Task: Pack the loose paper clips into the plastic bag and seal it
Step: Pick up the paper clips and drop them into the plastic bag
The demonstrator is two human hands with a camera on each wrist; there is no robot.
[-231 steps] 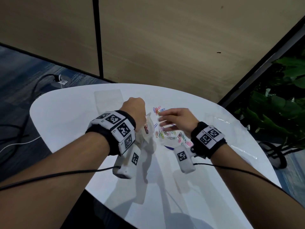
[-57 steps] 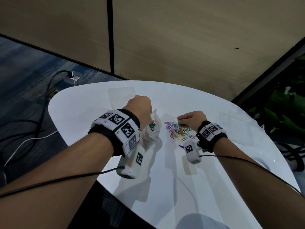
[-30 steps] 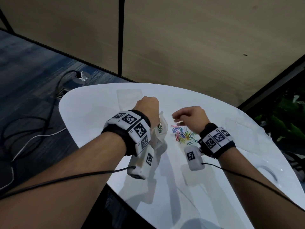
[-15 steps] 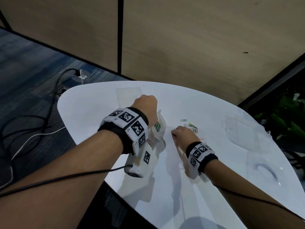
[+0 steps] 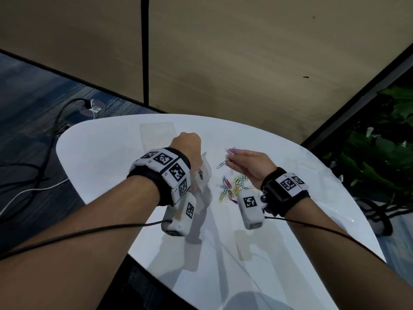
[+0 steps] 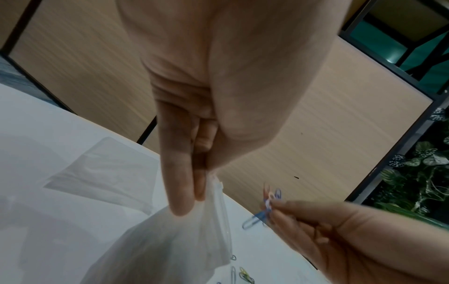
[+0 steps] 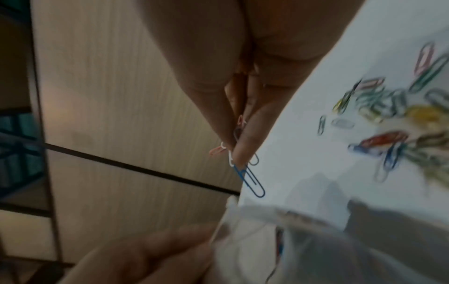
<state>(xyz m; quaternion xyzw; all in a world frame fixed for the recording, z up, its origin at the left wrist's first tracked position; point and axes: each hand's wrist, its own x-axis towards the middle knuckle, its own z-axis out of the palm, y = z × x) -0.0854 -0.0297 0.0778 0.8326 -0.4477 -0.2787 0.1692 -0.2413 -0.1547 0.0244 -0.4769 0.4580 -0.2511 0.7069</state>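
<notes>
Here, I hold the plastic bag (image 5: pixel 202 175) up while lifting a few paper clips (image 5: pixel 228 156).
My left hand (image 5: pixel 186 145) pinches the bag's top edge above the white table (image 5: pixel 111 157); my right hand (image 5: pixel 250 167), just right of it, pinches several clips, a blue one dangling. The loose clip pile (image 5: pixel 232 186) lies below, right of the bag.

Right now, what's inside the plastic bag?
The left hand holds the plastic bag up by its top. A few coloured paper clips show through its side. How many are inside cannot be told; the cloudy plastic and the wrist cover the lower part.
</notes>
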